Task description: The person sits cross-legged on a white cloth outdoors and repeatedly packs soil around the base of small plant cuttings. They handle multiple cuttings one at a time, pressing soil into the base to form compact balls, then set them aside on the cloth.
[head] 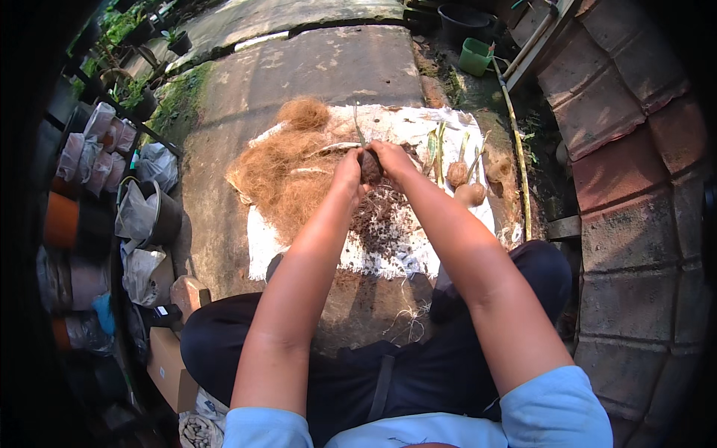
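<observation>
Both hands are wrapped around a dark ball of soil (370, 168) with a thin green plant shoot (359, 126) rising from its top. My left hand (350, 172) presses its left side, and my right hand (393, 161) holds the right and upper side. Beneath them, loose dark soil (381, 224) is scattered over a white woven sack (336, 260). A heap of brown coconut fibre (291, 179) covers the sack's left part. To the right lie plants with fibre-wrapped root balls (457, 173) and long leaves (432, 147).
At the left stand a black bucket (168, 215) with plastic in it, a cardboard box (171, 369) and potted plants (140, 98). Stacked roof tiles (627, 274) line the right. A bamboo pole (518, 145) and a green container (475, 56) are beyond the sack. Pale strings (411, 319) lie before me.
</observation>
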